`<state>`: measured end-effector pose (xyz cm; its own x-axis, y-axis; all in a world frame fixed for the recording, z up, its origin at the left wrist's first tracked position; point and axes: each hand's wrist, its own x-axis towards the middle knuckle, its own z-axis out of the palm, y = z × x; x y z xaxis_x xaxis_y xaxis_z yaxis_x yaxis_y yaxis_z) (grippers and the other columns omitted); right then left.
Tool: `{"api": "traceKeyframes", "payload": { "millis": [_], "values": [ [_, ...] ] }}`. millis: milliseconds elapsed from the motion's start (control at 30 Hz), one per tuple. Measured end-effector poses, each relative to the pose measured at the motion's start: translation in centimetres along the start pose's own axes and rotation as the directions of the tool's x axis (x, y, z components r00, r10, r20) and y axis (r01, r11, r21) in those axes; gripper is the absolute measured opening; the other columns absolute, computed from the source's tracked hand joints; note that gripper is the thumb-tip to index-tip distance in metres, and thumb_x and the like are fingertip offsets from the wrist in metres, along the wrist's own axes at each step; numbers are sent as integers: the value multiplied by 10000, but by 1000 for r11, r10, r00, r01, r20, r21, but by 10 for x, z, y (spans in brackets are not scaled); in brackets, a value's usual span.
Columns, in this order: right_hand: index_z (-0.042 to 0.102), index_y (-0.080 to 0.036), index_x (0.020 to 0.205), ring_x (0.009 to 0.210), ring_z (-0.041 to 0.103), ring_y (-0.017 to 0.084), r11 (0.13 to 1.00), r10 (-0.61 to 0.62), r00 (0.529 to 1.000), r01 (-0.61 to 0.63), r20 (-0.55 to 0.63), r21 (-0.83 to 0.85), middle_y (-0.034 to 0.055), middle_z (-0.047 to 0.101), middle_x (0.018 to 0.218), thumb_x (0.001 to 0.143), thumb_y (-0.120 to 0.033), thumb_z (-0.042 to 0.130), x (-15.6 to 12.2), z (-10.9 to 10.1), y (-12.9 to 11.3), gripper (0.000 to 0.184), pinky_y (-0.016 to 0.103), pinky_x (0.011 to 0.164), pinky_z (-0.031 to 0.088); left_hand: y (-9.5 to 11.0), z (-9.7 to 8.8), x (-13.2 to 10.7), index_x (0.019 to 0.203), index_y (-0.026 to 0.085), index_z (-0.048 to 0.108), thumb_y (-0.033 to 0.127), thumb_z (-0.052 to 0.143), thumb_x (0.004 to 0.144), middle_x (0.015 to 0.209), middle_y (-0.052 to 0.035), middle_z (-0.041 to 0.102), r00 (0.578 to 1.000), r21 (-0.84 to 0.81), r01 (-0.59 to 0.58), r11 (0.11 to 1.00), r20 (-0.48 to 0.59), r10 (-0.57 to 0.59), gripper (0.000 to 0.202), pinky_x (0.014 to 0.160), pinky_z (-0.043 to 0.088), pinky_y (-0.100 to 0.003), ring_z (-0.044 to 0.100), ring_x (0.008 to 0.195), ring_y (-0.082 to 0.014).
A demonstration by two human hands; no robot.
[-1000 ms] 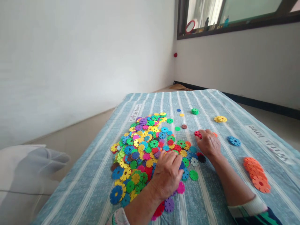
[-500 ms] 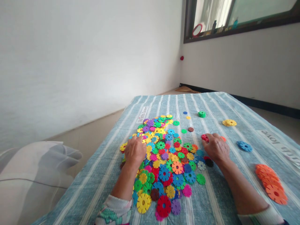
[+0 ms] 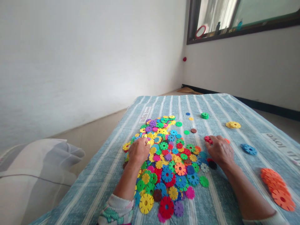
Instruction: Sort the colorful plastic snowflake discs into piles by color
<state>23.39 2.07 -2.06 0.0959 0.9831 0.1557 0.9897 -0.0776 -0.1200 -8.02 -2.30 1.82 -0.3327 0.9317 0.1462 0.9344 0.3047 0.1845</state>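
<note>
A heap of colourful notched plastic discs [image 3: 167,175] covers the middle of the cloth. My left hand [image 3: 139,151] rests on the left side of this heap with fingers curled down; a yellow disc shows at its fingertips, but whether they grip it is hidden. Right of the heap, my right hand [image 3: 220,150] has its fingers bent over a red disc [image 3: 208,139], with thumb and forefinger at its edge. An orange disc [image 3: 227,141] peeks out just beyond the knuckles. Below this hand lies a black disc [image 3: 212,164].
Same-colour groups stand to the right: green discs [image 3: 204,115], yellow discs [image 3: 233,125], blue discs [image 3: 248,149] and a row of orange discs [image 3: 277,189]. A striped cloth [image 3: 93,184] covers the table. Pale fabric [image 3: 42,175] lies at lower left.
The whole view has shifted slightly, so everything sits a little further right. Both hands keep nearly the same places, the left on the heap and the right at the red disc.
</note>
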Motion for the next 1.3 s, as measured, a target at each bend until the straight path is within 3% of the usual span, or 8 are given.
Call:
{"api": "traceKeyframes", "payload": {
  "millis": [267, 367, 500, 600, 667, 900, 1067, 1300],
  "values": [
    [680, -203, 1084, 934, 620, 255, 994, 28, 995, -18, -92, 112, 103, 645, 1013, 927, -359, 442, -5, 0, -1, 325, 323, 666, 417, -6, 7, 3, 802, 213, 645, 265, 500, 873, 850, -35, 711, 991, -133, 33, 991, -122, -49, 170, 646, 355, -256, 631, 820, -188],
    [677, -173, 1078, 867, 635, 239, 967, -28, 984, 72, -176, 245, 96, 661, 1015, 893, -353, 496, -13, -6, -16, 316, 326, 676, 431, -9, 11, 7, 837, 210, 655, 262, 495, 883, 853, -27, 718, 988, -188, 37, 982, -142, -64, 174, 660, 368, -248, 636, 801, -178],
    [678, -176, 1078, 826, 646, 199, 884, -221, 959, 274, -179, 379, 79, 668, 1030, 870, -336, 537, -18, -26, -59, 298, 303, 709, 446, -10, 15, 9, 903, 200, 669, 228, 493, 885, 904, -30, 724, 987, -246, 25, 969, -150, -64, 180, 699, 389, -232, 644, 834, -167],
    [689, -200, 1042, 857, 647, 201, 864, -351, 934, 351, -68, 362, 64, 680, 989, 880, -323, 523, -7, -40, -100, 263, 297, 742, 444, -10, 16, 9, 848, 191, 670, 214, 503, 877, 868, -40, 719, 987, -264, 16, 964, -147, -57, 172, 685, 386, -240, 643, 818, -175],
    [697, -212, 1013, 913, 644, 211, 882, -364, 931, 332, 37, 334, 68, 683, 1035, 889, -316, 498, 7, -43, -128, 256, 297, 763, 443, -9, 15, 8, 821, 192, 667, 212, 508, 875, 860, -43, 716, 987, -269, 11, 963, -151, -53, 169, 688, 383, -247, 641, 823, -182],
    [724, -141, 952, 1006, 628, 282, 905, -335, 934, 284, 122, 316, 164, 647, 1124, 850, -344, 547, 41, -12, -197, 289, 344, 791, 466, -9, 14, 6, 789, 192, 655, 183, 498, 870, 853, -48, 702, 986, -255, -6, 967, -161, -37, 177, 681, 360, -259, 627, 826, -186],
    [714, -178, 966, 1043, 611, 257, 896, -311, 944, 254, 109, 364, 125, 651, 1129, 815, -272, 562, 41, 5, -202, 234, 330, 833, 452, -9, 13, 4, 752, 196, 635, 188, 493, 865, 815, -36, 688, 987, -254, -12, 967, -156, -29, 181, 655, 335, -256, 605, 798, -173],
    [707, -180, 838, 827, 649, 180, 840, -179, 982, 117, 67, 530, 37, 705, 828, 780, -264, 550, 56, 6, -169, 187, 231, 681, 455, -6, 10, 2, 719, 203, 617, 215, 495, 857, 798, -31, 680, 988, -291, 3, 957, -149, -48, 185, 653, 337, -257, 599, 789, -177]
  ]
}}
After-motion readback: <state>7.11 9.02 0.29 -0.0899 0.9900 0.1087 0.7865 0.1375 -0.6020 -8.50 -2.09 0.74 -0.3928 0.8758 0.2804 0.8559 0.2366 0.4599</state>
